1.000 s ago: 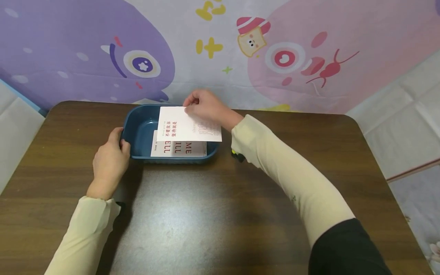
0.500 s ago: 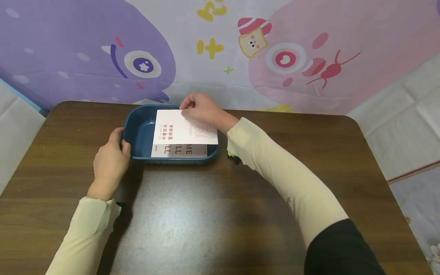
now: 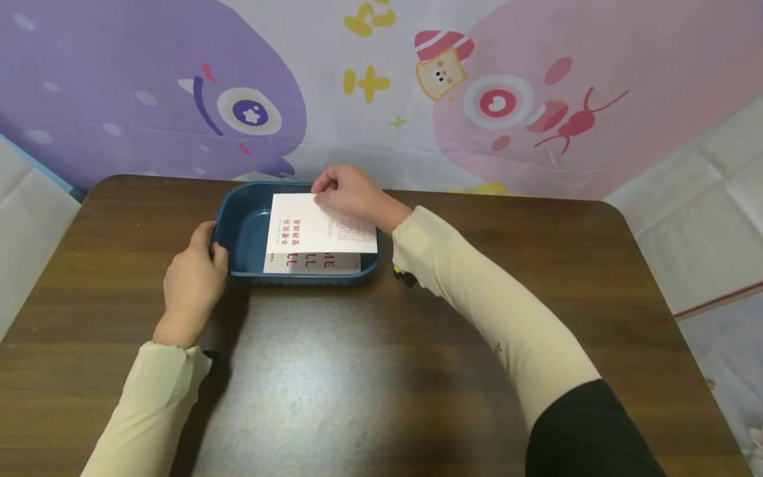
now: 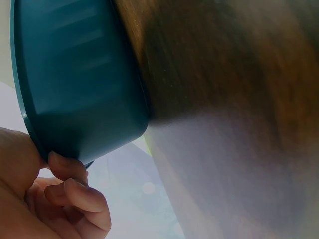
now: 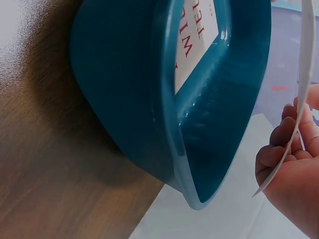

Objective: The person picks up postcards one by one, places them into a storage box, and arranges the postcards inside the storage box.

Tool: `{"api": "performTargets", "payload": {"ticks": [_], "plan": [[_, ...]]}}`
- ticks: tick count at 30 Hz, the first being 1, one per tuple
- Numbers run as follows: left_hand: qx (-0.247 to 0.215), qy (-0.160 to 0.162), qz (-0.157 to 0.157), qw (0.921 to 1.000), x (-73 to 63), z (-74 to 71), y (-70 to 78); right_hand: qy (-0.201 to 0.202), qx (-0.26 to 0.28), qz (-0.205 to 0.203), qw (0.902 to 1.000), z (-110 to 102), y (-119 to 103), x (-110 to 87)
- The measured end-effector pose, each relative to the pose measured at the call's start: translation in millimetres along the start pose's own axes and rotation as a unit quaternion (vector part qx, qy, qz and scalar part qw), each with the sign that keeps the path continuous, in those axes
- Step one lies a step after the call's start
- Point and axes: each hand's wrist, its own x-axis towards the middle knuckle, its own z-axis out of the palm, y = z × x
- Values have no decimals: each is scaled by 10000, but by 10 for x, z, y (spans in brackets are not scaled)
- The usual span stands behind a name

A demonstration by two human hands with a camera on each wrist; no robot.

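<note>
A blue rectangular basin (image 3: 241, 242) stands near the back edge of the table. My left hand (image 3: 193, 278) grips its left end, thumb and fingers at the rim, as the left wrist view (image 4: 65, 194) also shows. Above the basin my right hand (image 3: 354, 195) pinches a white card (image 3: 304, 225) with red and pink print by its far edge. Below it, a second white card (image 3: 312, 264) with large red letters lies inside the basin, partly covered in the head view. From the right wrist, the pinched card (image 5: 305, 64) appears edge-on, slightly bent and apart from the basin's rim.
The brown wooden table (image 3: 334, 371) extends in front of the basin and to both sides. Behind it hangs a cloth (image 3: 369, 146) with purple and pink cartoon figures. Pale panels (image 3: 709, 192) stand at the right.
My right hand has moved slightly left and toward me with the pinched card, which covers more of the card in the basin. My left hand keeps its grip on the basin.
</note>
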Motion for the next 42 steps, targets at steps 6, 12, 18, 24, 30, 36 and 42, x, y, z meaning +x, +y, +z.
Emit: {"api": "performTargets", "payload": {"ticks": [6,12,18,24,30,36,42], "plan": [[9,54,90,9999,-2,7,-1,-23,68,-29,10000,29,27,2],[10,67,66,10000,-4,-5,-3,-70,119,-1,9999,52,38,18],[13,-32,37,10000,8,-17,-15,-79,107,-11,9999,80,20,41],[39,-63,-6,10000,13,-22,-7,-77,39,-63,9999,122,18,62],[27,-54,-17,10000,11,-18,-5,-101,3,33,9999,159,15,86],[10,-50,-56,10000,12,-19,-5,-160,25,40,9999,183,21,108],[-18,-24,-84,10000,3,-14,3,-207,163,-25,9997,216,53,120]]}}
